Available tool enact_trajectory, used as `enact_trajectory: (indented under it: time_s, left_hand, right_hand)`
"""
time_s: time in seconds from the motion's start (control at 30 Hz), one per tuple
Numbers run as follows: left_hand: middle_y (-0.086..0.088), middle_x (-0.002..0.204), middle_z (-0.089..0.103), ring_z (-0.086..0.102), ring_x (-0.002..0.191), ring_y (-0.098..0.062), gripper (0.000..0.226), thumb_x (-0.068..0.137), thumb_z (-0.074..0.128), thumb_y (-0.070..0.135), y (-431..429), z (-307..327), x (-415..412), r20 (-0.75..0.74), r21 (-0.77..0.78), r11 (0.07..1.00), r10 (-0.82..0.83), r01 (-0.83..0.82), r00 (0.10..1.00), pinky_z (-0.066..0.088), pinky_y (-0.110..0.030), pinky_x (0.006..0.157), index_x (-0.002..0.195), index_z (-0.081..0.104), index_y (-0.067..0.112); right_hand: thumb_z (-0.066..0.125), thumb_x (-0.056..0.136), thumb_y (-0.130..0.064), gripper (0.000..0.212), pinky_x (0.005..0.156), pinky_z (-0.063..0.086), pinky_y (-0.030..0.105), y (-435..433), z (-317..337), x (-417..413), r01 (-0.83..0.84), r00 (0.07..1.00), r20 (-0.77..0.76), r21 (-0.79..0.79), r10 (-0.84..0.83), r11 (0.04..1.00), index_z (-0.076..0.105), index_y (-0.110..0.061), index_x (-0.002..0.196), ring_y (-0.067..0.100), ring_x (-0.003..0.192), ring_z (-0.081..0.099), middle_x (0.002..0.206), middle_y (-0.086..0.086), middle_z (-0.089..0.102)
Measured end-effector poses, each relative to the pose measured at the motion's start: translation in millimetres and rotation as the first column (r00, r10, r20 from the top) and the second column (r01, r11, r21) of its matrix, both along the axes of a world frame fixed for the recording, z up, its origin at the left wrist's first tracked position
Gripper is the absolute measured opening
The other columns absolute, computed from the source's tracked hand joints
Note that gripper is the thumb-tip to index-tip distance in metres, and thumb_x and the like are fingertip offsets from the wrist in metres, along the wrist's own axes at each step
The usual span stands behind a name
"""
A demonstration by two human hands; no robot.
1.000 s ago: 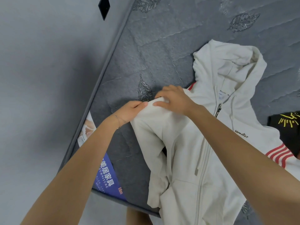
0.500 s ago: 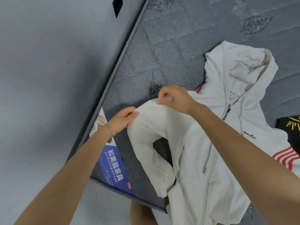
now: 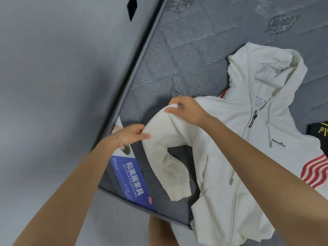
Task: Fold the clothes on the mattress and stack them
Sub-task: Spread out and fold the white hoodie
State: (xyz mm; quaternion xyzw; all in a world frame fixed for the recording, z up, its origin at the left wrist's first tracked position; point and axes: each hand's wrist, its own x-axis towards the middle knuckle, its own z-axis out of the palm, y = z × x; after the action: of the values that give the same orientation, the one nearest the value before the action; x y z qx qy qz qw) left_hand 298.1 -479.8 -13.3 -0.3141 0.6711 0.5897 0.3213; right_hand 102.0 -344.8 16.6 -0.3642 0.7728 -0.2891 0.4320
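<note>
Hoodie (image 3: 236, 107), white, lies zip-up on the grey mattress (image 3: 186, 59), filling the right of the frame. At centre, the left hand (image 3: 133, 134) pinches the sleeve (image 3: 165, 139) and the right hand (image 3: 184, 110) grips its shoulder. A second ago the hands were together; now they have drawn apart and spread the sleeve, so folding looks barely begun.

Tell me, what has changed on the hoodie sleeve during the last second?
The left hand moved away from the right hand, drawing the sleeve out toward the mattress edge, so the sleeve now arches open. Both hands kept their grip. The hoodie body and the black garment stayed in place.
</note>
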Motion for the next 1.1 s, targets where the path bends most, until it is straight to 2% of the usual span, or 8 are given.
enact_trajectory:
  time_s: [0.1, 0.23, 0.3, 0.47, 0.57, 0.67, 0.9, 1.1]
  left_hand:
    - [-0.010, 0.096, 0.057, 0.056, 0.098, -0.018, 0.022, 0.098, 0.054, 0.017, -5.6, 8.0, 5.1, -0.109, 0.105, 0.950, 0.307, -0.296, 0.946, 0.051, -0.034, 0.094, 0.100, 0.054, -0.005]
    - [-0.010, 0.087, 0.048, 0.051, 0.082, -0.018, 0.020, 0.098, 0.053, 0.022, -17.9, 31.2, -1.7, -0.226, 0.081, 0.933, 0.360, -0.350, 0.905, 0.050, -0.026, 0.074, 0.094, 0.052, 0.003]
    - [-0.010, 0.088, 0.059, 0.056, 0.080, -0.018, 0.031, 0.097, 0.053, 0.027, -23.7, 41.3, -6.3, -0.196, 0.112, 0.930, 0.367, -0.351, 0.909, 0.048, -0.025, 0.072, 0.098, 0.057, -0.003]
    - [-0.001, 0.096, 0.075, 0.071, 0.084, -0.012, 0.033, 0.081, 0.061, 0.040, -34.2, 59.8, -17.3, -0.009, 0.363, 0.858, 0.392, -0.362, 0.920, 0.055, -0.022, 0.066, 0.099, 0.069, 0.013]
    - [0.002, 0.073, 0.058, 0.054, 0.066, -0.009, 0.029, 0.090, 0.061, 0.037, -40.0, 51.5, -30.7, -0.165, -0.035, 0.972, 0.224, -0.233, 0.960, 0.042, -0.021, 0.061, 0.078, 0.056, 0.011]
    - [0.007, 0.076, 0.051, 0.047, 0.070, -0.010, 0.024, 0.092, 0.062, 0.033, -40.0, 29.1, -40.8, -0.231, -0.574, 0.803, 0.030, -0.161, 0.972, 0.034, -0.027, 0.065, 0.079, 0.052, 0.016]
    - [-0.002, 0.082, 0.062, 0.059, 0.084, -0.023, 0.010, 0.091, 0.063, 0.019, -23.2, -0.3, -47.9, -0.398, -0.527, 0.760, 0.174, -0.380, 0.901, 0.044, -0.028, 0.075, 0.089, 0.064, 0.009]
    - [-0.004, 0.091, 0.068, 0.060, 0.090, -0.028, 0.011, 0.093, 0.061, 0.024, -31.1, -8.8, -46.6, -0.351, -0.722, 0.637, 0.002, -0.272, 0.936, 0.043, -0.040, 0.084, 0.095, 0.066, 0.014]
  right_hand:
    - [0.068, 0.091, -0.025, 0.016, 0.081, 0.043, 0.033, 3.5, -1.6, -2.8, 0.081, 0.996, -0.051, 0.030, -0.079, 0.996, 0.065, -0.012, 0.082, 0.015, 0.082, 0.055, 0.083, -0.003, 0.061]
    - [0.064, 0.093, -0.027, 0.017, 0.076, 0.039, 0.030, 3.1, 0.8, -0.7, 0.141, 0.988, -0.061, 0.036, -0.139, 0.989, 0.059, -0.018, 0.079, 0.013, 0.077, 0.051, 0.079, -0.008, 0.057]
    - [0.062, 0.094, -0.028, 0.021, 0.071, 0.038, 0.027, 3.0, 4.8, -0.3, 0.162, 0.986, -0.051, 0.024, -0.160, 0.987, 0.055, -0.023, 0.075, 0.007, 0.071, 0.048, 0.073, -0.012, 0.054]
    - [0.060, 0.095, -0.032, 0.023, 0.072, 0.042, 0.034, 6.7, 8.6, -4.9, 0.192, 0.975, -0.107, -0.019, -0.193, 0.981, 0.060, -0.014, 0.080, 0.014, 0.072, 0.051, 0.076, 0.001, 0.061]
    - [0.059, 0.096, -0.033, 0.023, 0.075, 0.045, 0.037, 7.5, 4.8, -7.4, 0.207, 0.965, -0.165, -0.002, -0.204, 0.978, 0.063, -0.012, 0.087, 0.021, 0.077, 0.057, 0.081, 0.003, 0.065]
    - [0.058, 0.097, -0.028, 0.020, 0.086, 0.045, 0.040, 10.0, -3.3, -7.6, 0.209, 0.936, -0.291, 0.005, -0.199, 0.978, 0.067, -0.011, 0.096, 0.026, 0.088, 0.061, 0.089, 0.005, 0.070]
    - [0.059, 0.094, -0.023, 0.014, 0.088, 0.035, 0.036, 21.4, -19.3, -1.1, 0.311, 0.836, -0.478, 0.007, -0.270, 0.950, 0.072, -0.017, 0.091, 0.026, 0.094, 0.056, 0.085, 0.000, 0.070]
    - [0.063, 0.093, -0.038, 0.022, 0.094, 0.031, 0.034, 19.6, -27.5, 2.6, 0.348, 0.819, -0.492, 0.019, -0.294, 0.937, 0.070, -0.022, 0.107, 0.023, 0.106, 0.054, 0.104, -0.001, 0.068]
